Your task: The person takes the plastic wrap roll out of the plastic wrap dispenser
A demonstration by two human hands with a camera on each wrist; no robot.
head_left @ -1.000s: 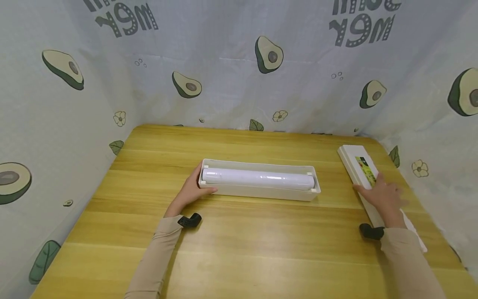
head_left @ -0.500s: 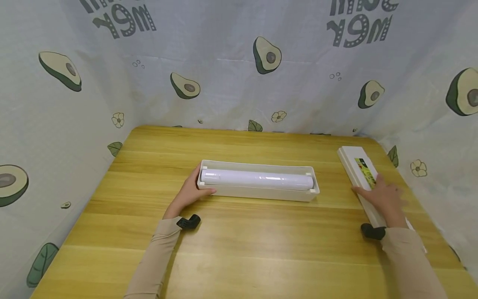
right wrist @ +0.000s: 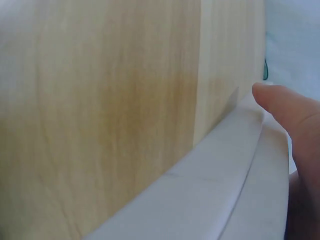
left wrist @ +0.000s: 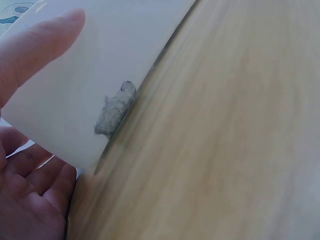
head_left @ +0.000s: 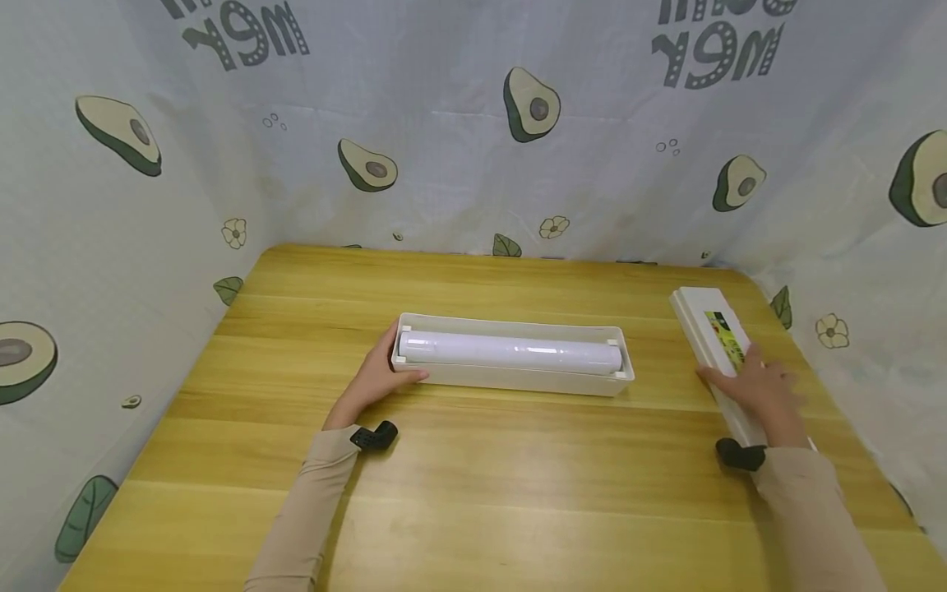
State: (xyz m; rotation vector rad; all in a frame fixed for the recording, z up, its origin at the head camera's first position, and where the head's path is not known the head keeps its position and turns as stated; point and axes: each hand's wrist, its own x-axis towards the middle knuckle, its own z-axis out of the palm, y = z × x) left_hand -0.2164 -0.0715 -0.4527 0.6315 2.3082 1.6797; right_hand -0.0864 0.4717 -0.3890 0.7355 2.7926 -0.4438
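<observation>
A long white open-topped box (head_left: 518,376) lies across the middle of the wooden table, with a glossy white roll, like cling film (head_left: 510,352), inside it. My left hand (head_left: 375,380) grips the box's left end, thumb on the front wall and fingers around the end. In the left wrist view the thumb (left wrist: 45,45) lies against the white wall, above a grey fuzzy patch (left wrist: 117,110). On the right, a long white lid (head_left: 699,325) with a yellow-green label lies slanted. My right hand (head_left: 765,395) holds its near part, thumb along the left edge; its fingertips are largely hidden.
The wooden table (head_left: 518,501) runs back to a white curtain (head_left: 459,189) printed with avocados, which also hangs at both sides. The lid lies close to the table's right edge.
Both hands stay nearly where they were. The white near end of the lid, visible beside the right sleeve a second ago, is now mostly hidden by the sleeve.
</observation>
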